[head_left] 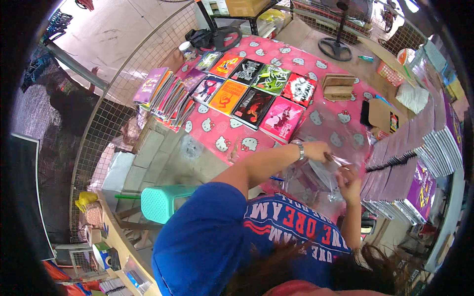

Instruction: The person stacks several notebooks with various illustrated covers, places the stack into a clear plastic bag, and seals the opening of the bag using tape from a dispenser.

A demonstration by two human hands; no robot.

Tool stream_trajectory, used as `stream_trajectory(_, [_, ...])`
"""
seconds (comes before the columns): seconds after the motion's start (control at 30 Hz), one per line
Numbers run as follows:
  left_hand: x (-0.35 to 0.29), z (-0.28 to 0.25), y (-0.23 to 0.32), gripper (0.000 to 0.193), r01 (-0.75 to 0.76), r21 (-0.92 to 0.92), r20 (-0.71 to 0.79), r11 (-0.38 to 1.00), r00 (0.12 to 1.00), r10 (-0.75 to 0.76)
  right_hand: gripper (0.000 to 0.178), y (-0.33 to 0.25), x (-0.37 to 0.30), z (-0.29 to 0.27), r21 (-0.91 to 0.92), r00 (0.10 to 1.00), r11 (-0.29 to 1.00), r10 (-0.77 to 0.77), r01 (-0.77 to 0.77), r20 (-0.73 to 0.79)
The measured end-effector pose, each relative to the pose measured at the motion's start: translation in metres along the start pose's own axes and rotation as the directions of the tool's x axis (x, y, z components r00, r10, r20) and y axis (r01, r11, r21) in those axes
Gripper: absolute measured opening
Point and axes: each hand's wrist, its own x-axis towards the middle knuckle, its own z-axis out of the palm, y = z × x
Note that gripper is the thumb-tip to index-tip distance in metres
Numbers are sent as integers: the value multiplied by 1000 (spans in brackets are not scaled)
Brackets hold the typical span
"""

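Two bare hands are on one crinkly clear plastic film point(340, 161), held over the near right part of the table. Left hand point(316, 150), the one with the silver metal wristwatch point(299, 149), looks pinched on its far side; right hand point(348, 181) looks clamped on the near side, though glare hides exactly how the fingertips sit. More loose plastic hangs below, so I can't tell if it's a bag or a sheet.

My worry: pull too hard both ways and the stuff probably splits, since it looks thin. Just right of that are purple-covered books in tall stacks point(422, 195), and a careless right elbow could knock some over. Left of the hands, the hot-pink softcover notebook point(281, 120) sits at the near end of a colourful notebook grid; a sweep of the left forearm might shove it across the slick-looking pink cat-print tablecloth point(207, 126).
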Motion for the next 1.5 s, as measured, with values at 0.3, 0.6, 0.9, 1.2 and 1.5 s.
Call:
stream_trajectory(0.3, [-50,2,36,46,-274,22,-165,961,947,274,89,12,-12,0,382,968,919,-2,-97,250])
stream_trajectory(0.6, [-36,38,-1,31,-113,290,-282,950,939,198,88,-3,-22,41,-50,914,916,400,-397,73])
stream_trajectory(0.9, [-23,23,37,24,221,480,-386,849,922,-22,50,18,27,12,-142,953,975,200,-170,229])
stream_trajectory(1.2, [24,10,-29,42,76,-198,-235,977,964,-122,35,138,36,49,390,552,411,424,-824,718])
stream_trajectory(1.5, [-12,20,51,59,-137,697,27,704,986,166,16,91,-86,36,354,381,687,677,-635,-629])
